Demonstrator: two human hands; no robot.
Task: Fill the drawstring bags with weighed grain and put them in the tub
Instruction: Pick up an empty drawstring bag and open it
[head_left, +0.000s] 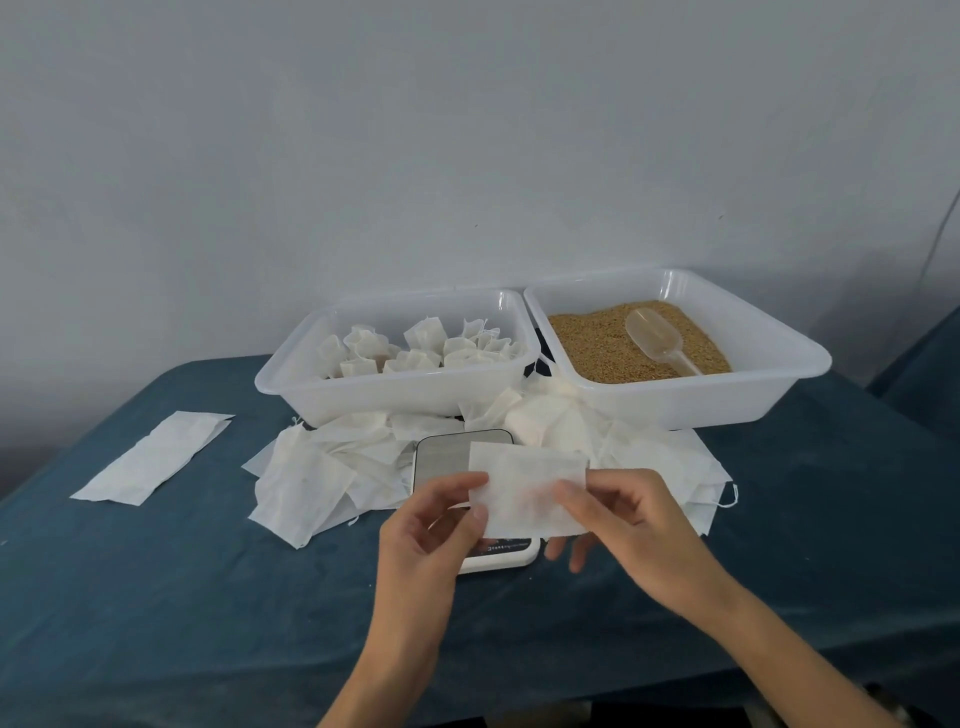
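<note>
An empty white drawstring bag (524, 478) is held flat above the small scale (447, 457). My left hand (436, 525) pinches its left edge, and my right hand (618, 519) grips its right side. Behind, the left tub (395, 400) holds several filled, tied bags (415, 345). The right tub (691, 402) holds brown grain (597, 338) with a clear plastic scoop (657, 340) lying on it. Loose empty bags (311, 478) are piled around the scale.
A flat strip of empty bags (156, 457) lies apart at the left on the blue tablecloth (182, 597). A grey wall stands right behind the tubs. More empty bags (670, 457) spread under the right tub's front.
</note>
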